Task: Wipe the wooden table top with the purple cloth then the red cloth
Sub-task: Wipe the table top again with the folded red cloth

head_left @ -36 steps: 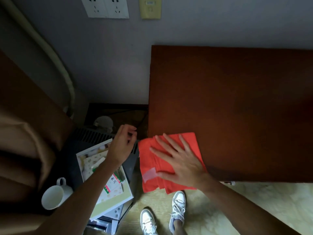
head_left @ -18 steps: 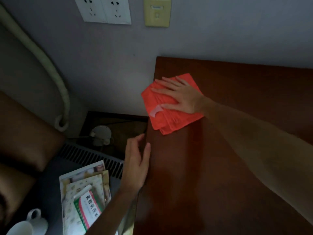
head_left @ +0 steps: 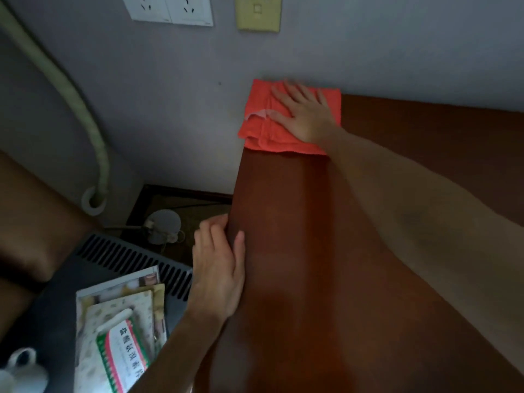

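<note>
The folded red cloth (head_left: 263, 129) lies on the far left corner of the dark wooden table top (head_left: 326, 265), against the wall. My right hand (head_left: 304, 114) lies flat on the cloth with fingers spread, pressing it down. Resting on the table's left edge is my left hand (head_left: 219, 273), fingers along the side and thumb on top. No purple cloth is in view.
Left of the table a grey vented unit (head_left: 122, 262) carries a stack of booklets (head_left: 119, 333). A white cup (head_left: 19, 373) sits at the bottom left. A pale pipe (head_left: 71, 89) runs down the wall; sockets (head_left: 170, 8) and a yellow switch plate (head_left: 259, 12) are above.
My right hand has pushed the red cloth from the table's near left edge to its far left corner. My left hand has come from over the booklets onto the table's left edge.
</note>
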A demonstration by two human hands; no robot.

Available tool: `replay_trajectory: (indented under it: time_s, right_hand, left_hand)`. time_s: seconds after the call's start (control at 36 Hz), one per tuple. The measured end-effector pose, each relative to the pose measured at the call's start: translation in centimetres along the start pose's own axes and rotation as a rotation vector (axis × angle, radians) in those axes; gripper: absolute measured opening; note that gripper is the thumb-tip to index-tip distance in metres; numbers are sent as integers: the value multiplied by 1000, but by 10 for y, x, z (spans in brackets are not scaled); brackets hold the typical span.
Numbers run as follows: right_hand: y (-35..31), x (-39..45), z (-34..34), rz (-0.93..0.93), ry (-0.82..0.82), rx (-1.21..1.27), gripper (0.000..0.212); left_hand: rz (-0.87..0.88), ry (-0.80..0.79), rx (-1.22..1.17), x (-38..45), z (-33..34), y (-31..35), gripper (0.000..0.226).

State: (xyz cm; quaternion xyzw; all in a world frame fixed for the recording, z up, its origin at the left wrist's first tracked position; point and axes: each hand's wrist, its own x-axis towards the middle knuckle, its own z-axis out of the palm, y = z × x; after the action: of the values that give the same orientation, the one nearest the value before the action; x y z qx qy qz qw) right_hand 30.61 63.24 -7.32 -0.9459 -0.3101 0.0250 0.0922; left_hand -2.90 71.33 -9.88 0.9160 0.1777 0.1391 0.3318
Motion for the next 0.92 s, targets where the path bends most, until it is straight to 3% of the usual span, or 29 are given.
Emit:
replay_trajectory:
  time_s: [0.11, 0.25, 0.36, 0.47, 0.58, 0.69, 0.78, 0.92]
  right_hand:
    - [-15, -70, -3, 87, -15, 52, 76]
    - [-39, -218, 2, 104, -32, 51, 92]
    - [-60, -346, 11, 49, 2, -31, 87]
    - [-65, -431, 12, -86, -21, -53, 86]
    - [-43, -422, 3, -236, -81, -53, 83]
    - [-7, -375, -3, -374, -135, -63, 78]
    - [34, -308, -11, -389, -133, -81, 77]
    - [94, -187, -21, -450, -134, -141, 77]
  left_hand:
    - [43, 41, 28, -1, -4, 4, 51]
    - [196, 97, 56, -10, -13, 9, 40]
    - [223, 93, 59, -21, -17, 14, 35]
    - [322, -14, 82, -34, -14, 24, 33]
    - [407, -185, 134, -31, -2, 38, 36]
    - [347, -226, 135, -28, 6, 43, 43]
    - [273, -239, 172, -25, 15, 46, 51]
    - [297, -243, 316, -24, 21, 49, 56]
